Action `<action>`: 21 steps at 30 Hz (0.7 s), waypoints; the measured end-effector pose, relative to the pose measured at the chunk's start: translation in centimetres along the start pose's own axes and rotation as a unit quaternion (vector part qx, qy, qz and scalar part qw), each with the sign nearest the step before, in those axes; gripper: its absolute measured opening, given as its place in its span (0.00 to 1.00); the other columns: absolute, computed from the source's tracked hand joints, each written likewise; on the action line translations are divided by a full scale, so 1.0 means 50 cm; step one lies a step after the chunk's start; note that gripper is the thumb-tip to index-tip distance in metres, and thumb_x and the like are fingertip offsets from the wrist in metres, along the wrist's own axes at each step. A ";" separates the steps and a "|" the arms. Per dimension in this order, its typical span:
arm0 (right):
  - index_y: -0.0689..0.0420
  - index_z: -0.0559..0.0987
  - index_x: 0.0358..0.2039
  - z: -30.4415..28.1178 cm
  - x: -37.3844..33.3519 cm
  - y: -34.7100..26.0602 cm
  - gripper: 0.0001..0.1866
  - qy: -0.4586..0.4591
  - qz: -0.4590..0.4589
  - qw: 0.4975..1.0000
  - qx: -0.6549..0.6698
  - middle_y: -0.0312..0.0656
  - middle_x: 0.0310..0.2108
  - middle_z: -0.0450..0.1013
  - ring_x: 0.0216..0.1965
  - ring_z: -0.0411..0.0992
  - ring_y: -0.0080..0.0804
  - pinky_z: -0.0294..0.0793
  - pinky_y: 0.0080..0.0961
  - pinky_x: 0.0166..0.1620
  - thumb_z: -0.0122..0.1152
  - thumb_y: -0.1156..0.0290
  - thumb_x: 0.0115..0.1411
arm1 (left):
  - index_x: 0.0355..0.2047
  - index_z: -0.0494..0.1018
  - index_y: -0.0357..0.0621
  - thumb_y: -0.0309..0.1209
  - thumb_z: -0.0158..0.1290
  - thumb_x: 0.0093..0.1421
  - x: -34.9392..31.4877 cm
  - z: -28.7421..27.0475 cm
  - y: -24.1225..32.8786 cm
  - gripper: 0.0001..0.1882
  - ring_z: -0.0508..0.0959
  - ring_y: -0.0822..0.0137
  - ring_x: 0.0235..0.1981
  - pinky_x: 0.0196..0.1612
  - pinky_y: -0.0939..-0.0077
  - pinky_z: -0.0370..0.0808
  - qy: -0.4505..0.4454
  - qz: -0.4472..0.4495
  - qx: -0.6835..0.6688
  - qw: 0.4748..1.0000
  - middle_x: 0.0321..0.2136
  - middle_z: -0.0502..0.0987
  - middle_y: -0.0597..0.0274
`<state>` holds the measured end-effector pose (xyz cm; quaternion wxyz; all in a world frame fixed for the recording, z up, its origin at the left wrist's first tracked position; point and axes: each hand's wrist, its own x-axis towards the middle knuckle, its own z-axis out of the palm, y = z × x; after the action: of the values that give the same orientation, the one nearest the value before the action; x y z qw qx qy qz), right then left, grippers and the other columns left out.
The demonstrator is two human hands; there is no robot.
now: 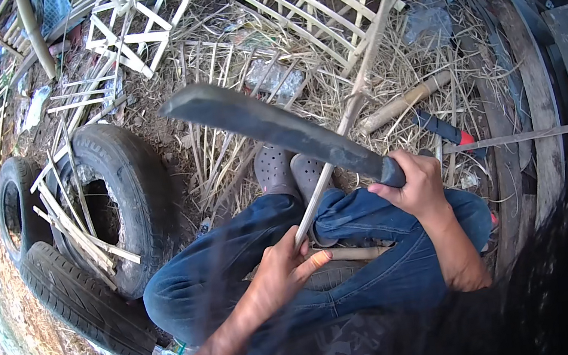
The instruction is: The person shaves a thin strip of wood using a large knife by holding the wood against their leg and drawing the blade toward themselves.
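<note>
My right hand (413, 183) is closed round the handle of a machete (267, 123), whose broad dark blade points up and to the left. The blade crosses over a long bamboo strip (352, 111); whether they touch I cannot tell. My left hand (281, 268) grips the near end of that strip between thumb and fingers, above my lap. From there it slants up to the right, toward a slatted bamboo panel (321, 0). My jeans-clad legs are bent on both sides, and grey clogs (275, 168) show beyond the strip.
Old tyres (128, 197) stand at the left with split bamboo strips (78, 236) across them. Shavings (382, 46) litter the ground ahead. A bamboo piece (404, 103) and a dark tool with a red end (443, 130) lie at the right, beside wooden planks (535, 95).
</note>
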<state>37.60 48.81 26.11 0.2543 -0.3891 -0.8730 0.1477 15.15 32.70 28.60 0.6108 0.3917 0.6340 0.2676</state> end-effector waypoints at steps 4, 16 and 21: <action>0.59 0.74 0.25 -0.024 0.010 0.000 0.31 -0.025 -0.070 0.996 -0.049 0.39 0.17 0.71 0.18 0.73 0.34 0.71 0.26 0.22 0.63 0.38 0.46 | 0.26 0.58 0.43 0.39 0.60 0.56 -0.018 0.018 -0.035 0.21 0.57 0.79 0.26 0.26 0.83 0.60 0.013 0.043 -0.012 0.999 0.22 0.58 0.72; 0.59 0.74 0.26 -0.060 0.024 0.051 0.27 -0.082 -0.040 0.990 -0.110 0.43 0.17 0.71 0.18 0.73 0.42 0.71 0.32 0.23 0.67 0.45 0.46 | 0.23 0.58 0.43 0.40 0.58 0.58 0.009 -0.005 0.008 0.21 0.60 0.82 0.26 0.27 0.83 0.62 -0.064 -0.027 -0.057 0.996 0.21 0.60 0.75; 0.58 0.72 0.23 -0.060 0.027 0.104 0.30 -0.104 -0.027 0.984 -0.143 0.43 0.15 0.70 0.18 0.73 0.41 0.72 0.33 0.23 0.66 0.40 0.44 | 0.25 0.62 0.42 0.39 0.57 0.59 -0.018 -0.004 -0.066 0.18 0.59 0.81 0.26 0.27 0.83 0.62 -0.039 0.041 -0.036 0.998 0.22 0.61 0.75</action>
<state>41.68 53.40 26.65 0.1075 -0.3801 -0.9171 0.0537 14.36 30.15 26.44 0.6370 0.4052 0.5835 0.2992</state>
